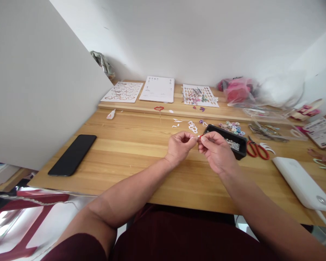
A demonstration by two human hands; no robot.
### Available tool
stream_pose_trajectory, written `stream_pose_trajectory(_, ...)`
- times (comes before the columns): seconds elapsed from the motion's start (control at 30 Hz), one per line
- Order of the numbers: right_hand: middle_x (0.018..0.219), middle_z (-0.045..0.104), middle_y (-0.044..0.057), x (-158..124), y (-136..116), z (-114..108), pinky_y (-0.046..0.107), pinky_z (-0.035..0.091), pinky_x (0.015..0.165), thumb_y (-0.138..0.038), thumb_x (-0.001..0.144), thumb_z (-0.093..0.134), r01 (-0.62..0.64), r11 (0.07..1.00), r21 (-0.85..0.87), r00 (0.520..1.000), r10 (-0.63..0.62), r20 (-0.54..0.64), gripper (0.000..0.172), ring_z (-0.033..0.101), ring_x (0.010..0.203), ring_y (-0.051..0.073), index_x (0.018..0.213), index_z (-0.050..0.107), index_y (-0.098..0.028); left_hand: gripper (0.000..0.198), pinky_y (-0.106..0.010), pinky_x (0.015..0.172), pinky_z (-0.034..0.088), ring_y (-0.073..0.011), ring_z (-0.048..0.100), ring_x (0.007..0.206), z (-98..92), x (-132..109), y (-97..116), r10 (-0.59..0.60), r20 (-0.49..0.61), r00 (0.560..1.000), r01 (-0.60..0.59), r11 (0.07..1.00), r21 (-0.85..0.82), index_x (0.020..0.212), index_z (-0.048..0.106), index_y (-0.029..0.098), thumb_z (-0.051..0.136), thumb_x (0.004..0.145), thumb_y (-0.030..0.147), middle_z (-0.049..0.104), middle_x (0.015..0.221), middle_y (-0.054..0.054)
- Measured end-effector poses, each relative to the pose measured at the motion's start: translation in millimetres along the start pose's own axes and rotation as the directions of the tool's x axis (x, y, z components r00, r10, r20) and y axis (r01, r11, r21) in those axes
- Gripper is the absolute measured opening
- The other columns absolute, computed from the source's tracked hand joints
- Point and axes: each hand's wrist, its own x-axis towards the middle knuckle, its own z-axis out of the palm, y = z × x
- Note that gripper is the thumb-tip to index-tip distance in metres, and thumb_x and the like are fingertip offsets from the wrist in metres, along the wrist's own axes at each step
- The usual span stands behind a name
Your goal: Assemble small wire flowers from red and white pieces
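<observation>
My left hand [179, 145] and my right hand [216, 149] meet above the middle of the wooden desk [141, 152]. Both pinch a tiny red and white piece [199, 137] between their fingertips. What the piece is stays too small to name. Just behind my right hand lies a black tray [240, 142] with small silvery bits inside. White paper scraps [191, 126] lie scattered a little beyond my hands.
A black phone [72, 154] lies at the left. Red scissors [256, 149], coloured rings [232, 127] and a white power bank [302, 183] sit at the right. Three printed sheets [158, 89], a small glue tube [111, 114], plastic bags [240, 90] line the back.
</observation>
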Motion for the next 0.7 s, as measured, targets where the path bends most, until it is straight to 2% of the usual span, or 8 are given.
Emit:
stream_pose_trajectory(0.1,0.071,0.066,-0.001,-2,-2,-2,0.025,0.046,0.053,-0.039,0.068,0.084,0.001,0.998,-0.064,1.000,0.001,0.019,0.028,0.058,0.059,0.011,0.076,0.063,-0.021,0.023,-0.026,0.064,0.045,-0.0106,0.058,0.064,-1.5,2,3,0.000,-0.001,1.000,0.000,1.000,-0.023,0.067,0.065,0.015,0.079,0.069,0.033,0.067,0.068,-0.002)
stream_pose_trajectory(0.23,0.078,0.070,0.000,-1,-10,-20,0.024,0.046,0.050,-0.045,0.069,0.083,-0.007,0.992,-0.127,1.000,0.006,-0.006,0.036,0.062,0.058,0.012,0.092,0.068,-0.023,0.025,-0.026,0.065,0.042,-0.0088,0.054,0.062,-5.2,7,5,-0.053,0.006,0.999,0.053,0.998,-0.042,0.067,0.066,0.015,0.080,0.068,0.036,0.064,0.065,0.000)
stream_pose_trajectory(0.3,0.077,0.069,0.000,1,-13,-31,0.023,0.046,0.050,-0.043,0.067,0.086,-0.009,0.994,-0.111,0.999,0.005,-0.035,0.036,0.062,0.059,0.011,0.092,0.070,-0.023,0.027,-0.026,0.064,0.041,-0.0081,0.052,0.059,-6.5,9,3,-0.140,0.047,0.989,0.143,0.986,-0.085,0.066,0.066,0.015,0.082,0.065,0.036,0.063,0.064,0.000)
stream_pose_trajectory(0.4,0.076,0.068,-0.001,5,-13,-45,0.020,0.046,0.051,-0.039,0.065,0.088,-0.081,0.994,-0.067,0.997,0.080,-0.018,0.032,0.061,0.061,0.009,0.087,0.072,-0.021,0.030,-0.026,0.064,0.042,-0.0078,0.053,0.058,-7.0,10,2,-0.249,0.115,0.962,0.265,0.951,-0.159,0.065,0.065,0.014,0.085,0.059,0.036,0.064,0.065,-0.001)
stream_pose_trajectory(0.57,0.077,0.067,-0.001,7,-3,-53,0.020,0.048,0.054,-0.037,0.066,0.087,-0.232,0.972,0.025,0.971,0.230,0.056,0.029,0.061,0.063,0.009,0.086,0.075,-0.020,0.032,-0.025,0.064,0.044,-0.0073,0.054,0.059,-7.3,10,3,-0.296,0.146,0.944,0.321,0.926,-0.199,0.065,0.065,0.013,0.087,0.057,0.034,0.065,0.067,-0.001)
stream_pose_trajectory(0.7,0.081,0.068,-0.001,8,2,-53,0.022,0.049,0.057,-0.037,0.068,0.086,-0.227,0.972,0.053,0.970,0.221,0.097,0.028,0.062,0.067,0.010,0.090,0.076,-0.023,0.032,-0.025,0.064,0.044,-0.0074,0.054,0.059,-8.4,9,3,-0.326,0.175,0.929,0.358,0.912,-0.199,0.066,0.066,0.013,0.088,0.057,0.034,0.067,0.069,-0.002)
